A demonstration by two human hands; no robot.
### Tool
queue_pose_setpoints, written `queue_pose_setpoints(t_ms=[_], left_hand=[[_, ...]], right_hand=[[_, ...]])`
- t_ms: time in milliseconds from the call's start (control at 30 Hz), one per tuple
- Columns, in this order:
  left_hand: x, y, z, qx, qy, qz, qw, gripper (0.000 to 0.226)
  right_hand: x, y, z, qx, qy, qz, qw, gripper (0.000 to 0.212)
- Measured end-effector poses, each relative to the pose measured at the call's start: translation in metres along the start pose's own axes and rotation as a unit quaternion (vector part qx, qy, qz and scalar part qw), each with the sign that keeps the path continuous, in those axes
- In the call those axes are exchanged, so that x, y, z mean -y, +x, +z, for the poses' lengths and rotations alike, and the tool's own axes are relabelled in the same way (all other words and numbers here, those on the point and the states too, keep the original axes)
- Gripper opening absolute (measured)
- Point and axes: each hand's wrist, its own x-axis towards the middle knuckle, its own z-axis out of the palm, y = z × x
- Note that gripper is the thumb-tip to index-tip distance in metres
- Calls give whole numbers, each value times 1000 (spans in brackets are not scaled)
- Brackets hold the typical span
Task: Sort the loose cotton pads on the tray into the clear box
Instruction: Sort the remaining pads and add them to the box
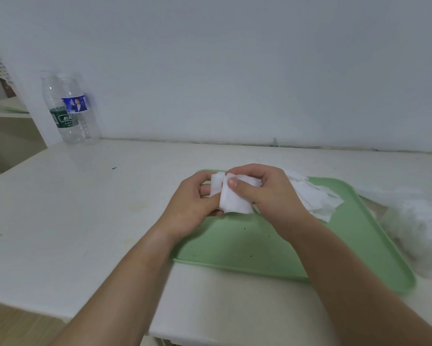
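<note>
Your left hand (195,203) and right hand (264,193) both clamp a small stack (234,201) of soft white squarish cotton pads. Your fingers curl round it and your right thumb presses the front pad. It sits above the smooth mint-green tray (259,248). A fanned heap (314,198) of thin pads lies on the tray's far right. Two clear plastic bottles (72,108) stand far left on the glossy white table (85,208).
</note>
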Motion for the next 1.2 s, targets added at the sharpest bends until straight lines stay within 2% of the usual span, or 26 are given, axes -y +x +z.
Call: queue_pose_setpoints(t_ms=[133,300,567,733,867,933,1067,1200], left_hand=[[1,1,-2,32,-14,3,999,28],[2,1,-4,74,-32,-7,997,28],[2,1,-3,110,-48,-18,993,32],[4,3,-6,115,-74,-35,990,31],[1,8,-7,91,-168,-82,978,51],[0,7,-4,82,-140,-62,985,58],[-12,1,4,86,-67,-4,994,37],[-26,-2,10,52,-76,3,996,37]], right_hand=[[1,-1,1,-31,-17,-8,999,13],[0,0,2,-101,-113,-39,988,22],[-1,1,0,-80,-124,-63,987,22],[-5,2,0,-108,-137,-77,982,24],[-5,-1,5,-143,-227,-124,955,31],[-3,-2,7,-142,-248,-130,949,36],[5,-1,9,-138,-162,-76,974,39],[19,6,2,-96,-116,-28,988,30]])
